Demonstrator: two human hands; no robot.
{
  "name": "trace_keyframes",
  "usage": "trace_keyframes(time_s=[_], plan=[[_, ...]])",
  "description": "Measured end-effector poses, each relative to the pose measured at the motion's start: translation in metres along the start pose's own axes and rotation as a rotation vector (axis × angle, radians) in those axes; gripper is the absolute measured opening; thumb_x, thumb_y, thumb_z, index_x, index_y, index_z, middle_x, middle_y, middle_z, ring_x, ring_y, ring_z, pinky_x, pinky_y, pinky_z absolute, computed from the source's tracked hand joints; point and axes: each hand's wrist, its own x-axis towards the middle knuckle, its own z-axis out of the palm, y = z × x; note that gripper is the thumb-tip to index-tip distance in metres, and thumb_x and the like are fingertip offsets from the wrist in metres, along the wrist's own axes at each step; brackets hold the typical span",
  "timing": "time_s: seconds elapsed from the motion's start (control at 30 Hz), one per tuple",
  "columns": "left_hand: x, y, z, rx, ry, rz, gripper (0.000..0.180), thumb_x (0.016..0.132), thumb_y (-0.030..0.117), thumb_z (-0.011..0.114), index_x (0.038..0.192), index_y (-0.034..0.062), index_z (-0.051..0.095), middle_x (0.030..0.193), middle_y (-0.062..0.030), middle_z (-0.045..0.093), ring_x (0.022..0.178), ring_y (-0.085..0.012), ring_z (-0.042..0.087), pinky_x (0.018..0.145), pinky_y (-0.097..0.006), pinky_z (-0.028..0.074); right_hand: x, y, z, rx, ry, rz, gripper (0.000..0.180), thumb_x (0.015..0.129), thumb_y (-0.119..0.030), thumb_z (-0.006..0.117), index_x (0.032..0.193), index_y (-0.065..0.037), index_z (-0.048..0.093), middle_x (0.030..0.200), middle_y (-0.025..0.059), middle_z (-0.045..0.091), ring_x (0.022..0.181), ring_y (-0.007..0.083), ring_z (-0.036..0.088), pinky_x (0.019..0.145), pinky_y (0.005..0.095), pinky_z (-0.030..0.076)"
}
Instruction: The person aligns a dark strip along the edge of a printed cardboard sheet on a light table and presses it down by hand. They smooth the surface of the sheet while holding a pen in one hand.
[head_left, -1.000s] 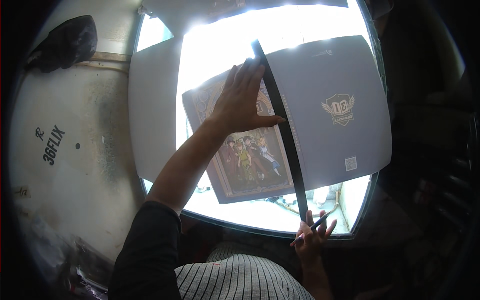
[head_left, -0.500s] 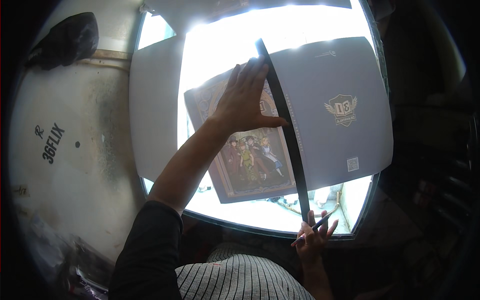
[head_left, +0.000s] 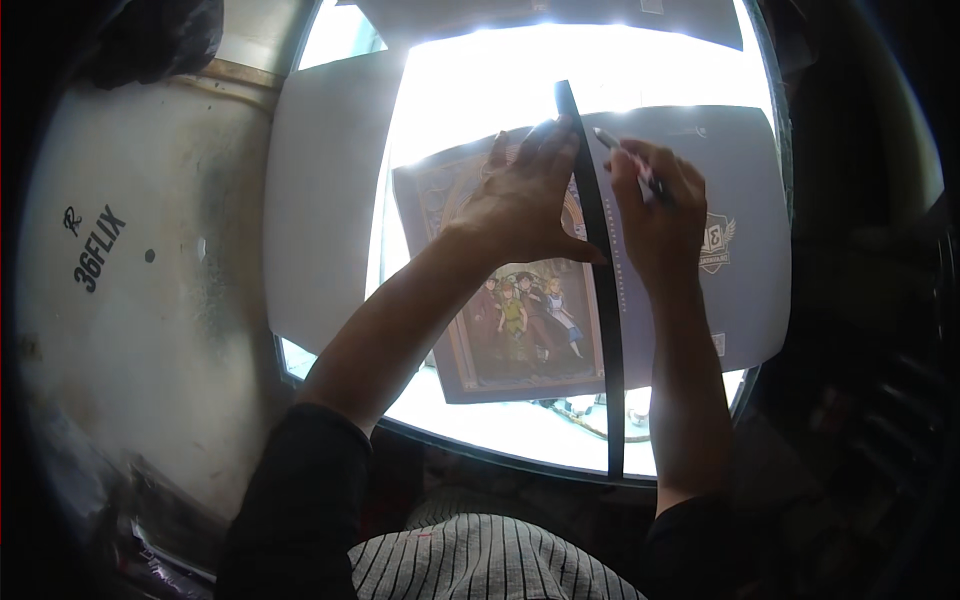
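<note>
A printed cover sheet (head_left: 740, 160) lies on a brightly backlit glass surface (head_left: 480, 90). Its left panel carries a framed picture of cartoon figures (head_left: 530, 310), and its right panel is plain bluish-grey with a winged emblem. A long black straightedge (head_left: 607, 340) lies lengthwise across the sheet, near the border between the panels. Spread flat, my left hand (head_left: 525, 195) presses on the sheet, with fingertips and thumb touching the straightedge's left side. Just right of the straightedge's upper part, my right hand (head_left: 660, 215) pinches a slim pen-like tool (head_left: 605, 138), its pale tip pointing up-left.
A pale blank sheet (head_left: 325, 200) lies at the left of the glass, and another sheet (head_left: 560, 12) lies along its far edge. Left of it is a stained white surface (head_left: 150, 330) with a dark bag (head_left: 160, 40) at its back.
My right hand has moved from the straightedge's near end up to its far part, with the pen-like tool now pointing away from me. My left hand stays flat on the straightedge.
</note>
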Motion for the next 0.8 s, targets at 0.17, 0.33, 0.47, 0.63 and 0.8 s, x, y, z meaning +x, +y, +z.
trace_keyframes(time_s=[0.17,0.33,0.47,0.63,0.8], plan=[[-0.004,-0.003,-0.002,-0.040,0.020,0.001,0.141,0.057,0.083,0.075,0.156,0.0003,0.017,0.165,-0.0193,0.014,0.155,-0.0325,0.006,0.124,-0.056,0.006,0.027,0.008,0.020,-0.083,-0.130,0.070,0.017,0.091,-0.026,0.067,0.098,-0.012,0.073,0.089,0.0036,0.076,0.092,0.0225,0.070,0.097,0.0403,0.040],[-0.004,-0.003,0.008,-0.030,0.026,-0.002,0.141,0.057,0.083,0.075,0.157,0.0015,0.017,0.165,-0.0194,0.014,0.155,-0.0321,0.007,0.124,-0.056,0.006,-0.014,0.008,-0.017,-0.020,-0.202,0.079,0.012,0.089,-0.019,0.069,0.095,-0.010,0.074,0.088,0.0076,0.073,0.089,0.0234,0.068,0.097,0.0413,0.039],[0.001,-0.004,0.018,0.001,0.051,0.011,0.140,0.059,0.085,0.072,0.156,0.0006,0.018,0.165,-0.0193,0.014,0.154,-0.0329,0.008,0.124,-0.055,0.006,-0.109,-0.020,-0.104,-0.014,-0.360,0.109,0.014,0.082,-0.010,0.072,0.096,-0.006,0.073,0.090,0.0081,0.071,0.094,0.0218,0.066,0.097,0.0417,0.037],[0.000,-0.008,0.004,-0.007,0.121,0.052,0.134,0.060,0.083,0.073,0.156,0.0048,0.020,0.164,-0.0194,0.018,0.154,-0.0350,0.012,0.123,-0.058,0.006,-0.218,-0.070,-0.201,-0.040,-0.610,0.397,0.021,0.079,-0.004,0.072,0.099,-0.009,0.067,0.091,0.0067,0.072,0.090,0.0194,0.069,0.098,0.0453,0.036],[0.009,-0.007,0.008,-0.067,0.089,0.139,0.127,0.066,0.082,0.070,0.155,0.0029,0.024,0.161,-0.0243,0.024,0.152,-0.0396,0.018,0.123,-0.057,0.010,-0.268,-0.078,-0.203,-0.185,-0.467,0.405,0.036,0.086,-0.003,0.071,0.119,-0.011,0.058,0.105,0.0101,0.072,0.103,0.0252,0.067,0.100,0.0502,0.039]])
